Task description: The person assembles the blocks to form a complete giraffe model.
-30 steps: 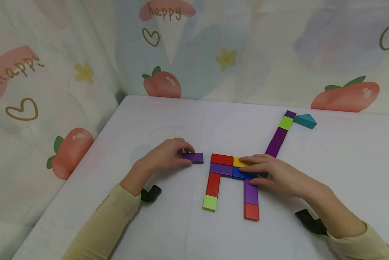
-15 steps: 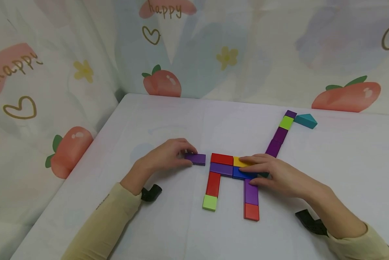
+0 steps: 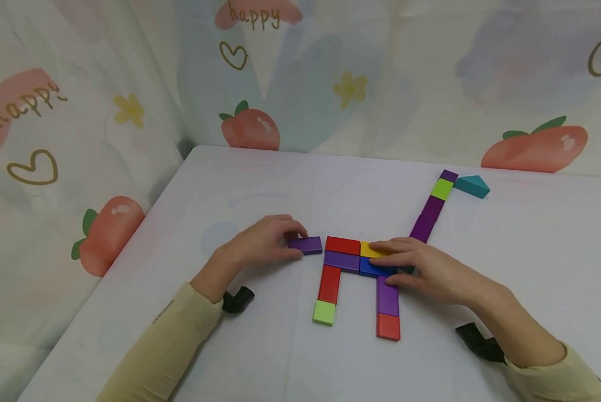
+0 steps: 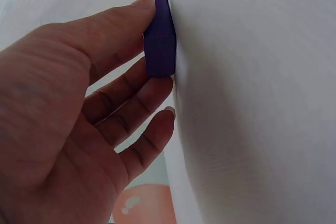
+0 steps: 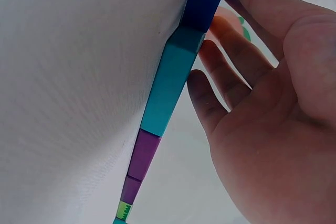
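In the head view, my left hand (image 3: 265, 241) pinches a purple rectangular block (image 3: 309, 245) between thumb and fingers. A narrow gap separates it from a flat figure of coloured blocks, near the red block (image 3: 342, 245) and a second purple block (image 3: 342, 261). The fingers of my right hand (image 3: 438, 271) lie lightly over a yellow block (image 3: 367, 249) and a blue block (image 3: 371, 268). Its thumb reaches the top of an upright purple block (image 3: 388, 301). Mostly hidden by that hand from above, a teal block (image 5: 170, 85) shows in the right wrist view.
Red and light-green blocks (image 3: 324, 312) form one leg; a red block (image 3: 388, 328) ends the other. Purple and lime blocks (image 3: 442, 190) slant up to a teal triangular block (image 3: 473, 186). Black wrist pieces (image 3: 237, 300) sit at both cuffs. A printed curtain stands behind the white table (image 3: 240, 357).
My left hand has slid the purple block a little to the right, closer to the red block. The right hand and the rest of the figure have stayed in place.
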`<state>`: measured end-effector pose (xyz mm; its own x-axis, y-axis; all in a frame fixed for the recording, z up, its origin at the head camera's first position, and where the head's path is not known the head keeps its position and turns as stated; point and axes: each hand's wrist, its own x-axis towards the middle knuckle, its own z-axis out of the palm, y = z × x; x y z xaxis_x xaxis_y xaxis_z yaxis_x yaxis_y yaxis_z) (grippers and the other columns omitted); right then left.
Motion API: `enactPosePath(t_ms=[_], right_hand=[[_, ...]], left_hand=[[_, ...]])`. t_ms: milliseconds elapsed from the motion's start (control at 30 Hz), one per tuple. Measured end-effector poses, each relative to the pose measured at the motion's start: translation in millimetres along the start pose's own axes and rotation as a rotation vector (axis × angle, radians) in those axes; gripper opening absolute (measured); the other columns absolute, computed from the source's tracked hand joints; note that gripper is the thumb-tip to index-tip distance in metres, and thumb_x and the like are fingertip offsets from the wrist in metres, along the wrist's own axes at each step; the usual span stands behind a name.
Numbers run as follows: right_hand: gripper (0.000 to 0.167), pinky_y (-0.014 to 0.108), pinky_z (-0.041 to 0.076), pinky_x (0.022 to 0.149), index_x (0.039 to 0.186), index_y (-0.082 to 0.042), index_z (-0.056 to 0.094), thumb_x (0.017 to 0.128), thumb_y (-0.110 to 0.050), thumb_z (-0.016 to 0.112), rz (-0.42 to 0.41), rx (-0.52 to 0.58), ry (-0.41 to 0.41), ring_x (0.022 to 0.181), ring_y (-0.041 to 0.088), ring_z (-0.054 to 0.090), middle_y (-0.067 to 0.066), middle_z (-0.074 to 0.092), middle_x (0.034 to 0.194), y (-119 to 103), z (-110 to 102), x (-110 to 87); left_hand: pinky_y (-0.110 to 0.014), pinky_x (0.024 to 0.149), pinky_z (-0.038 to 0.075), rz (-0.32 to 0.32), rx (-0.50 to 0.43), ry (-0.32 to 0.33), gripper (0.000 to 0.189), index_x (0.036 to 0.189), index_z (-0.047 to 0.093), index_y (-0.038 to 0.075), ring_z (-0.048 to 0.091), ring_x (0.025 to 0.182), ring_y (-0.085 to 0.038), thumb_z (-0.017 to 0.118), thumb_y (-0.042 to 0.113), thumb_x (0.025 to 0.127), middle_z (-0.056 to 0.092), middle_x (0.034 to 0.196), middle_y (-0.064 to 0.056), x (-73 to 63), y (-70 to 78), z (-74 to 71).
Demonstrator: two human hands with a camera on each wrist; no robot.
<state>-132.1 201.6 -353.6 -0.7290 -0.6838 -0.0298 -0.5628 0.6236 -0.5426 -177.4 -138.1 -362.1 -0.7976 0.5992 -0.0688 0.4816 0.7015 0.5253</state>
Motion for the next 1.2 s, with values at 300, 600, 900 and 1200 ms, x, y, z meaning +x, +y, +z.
enactPosePath(t_ms=[300,600,900,1200], right_hand=[[0.042,0.05,0.048,0.098,0.134,-0.015,0.068,0.092,-0.017,0.076,0.008,0.0,0.0,0.134,0.037,0.045,0.009,0.053,0.147,-0.1,-0.2,-0.9],[0.042,0.05,0.048,0.098,0.134,-0.015,0.068,0.092,-0.017,0.075,0.011,0.003,0.0,0.134,0.037,0.045,0.009,0.053,0.147,-1.2,-0.2,-1.0],[0.042,0.05,0.048,0.099,0.134,-0.014,0.068,0.092,-0.017,0.075,0.004,0.001,0.0,0.134,0.037,0.045,0.009,0.053,0.147,-2.3,-0.8,-0.9],[0.042,0.051,0.047,0.1,0.134,-0.014,0.068,0.093,-0.017,0.075,0.005,-0.001,0.001,0.135,0.037,0.044,0.009,0.053,0.147,-1.9,-1.0,-1.8]], left_hand=[[-0.024,0.081,0.05,-0.012,-0.004,0.0,0.032,0.119,0.07,0.013,0.057,0.095,-0.011,0.08,0.019,0.089,0.063,0.103,0.004,4.2,3.9,1.4],[-0.024,0.082,0.049,-0.023,-0.004,-0.013,0.033,0.12,0.07,0.012,0.057,0.096,-0.012,0.08,0.019,0.089,0.063,0.103,0.003,4.5,7.6,0.1],[-0.025,0.083,0.05,-0.029,0.001,-0.01,0.033,0.12,0.07,0.014,0.057,0.097,-0.011,0.08,0.02,0.089,0.063,0.104,0.004,2.2,7.1,1.2],[-0.024,0.083,0.049,-0.031,-0.002,-0.02,0.034,0.121,0.07,0.014,0.057,0.098,-0.012,0.08,0.019,0.089,0.063,0.105,0.004,1.8,6.9,2.0]])
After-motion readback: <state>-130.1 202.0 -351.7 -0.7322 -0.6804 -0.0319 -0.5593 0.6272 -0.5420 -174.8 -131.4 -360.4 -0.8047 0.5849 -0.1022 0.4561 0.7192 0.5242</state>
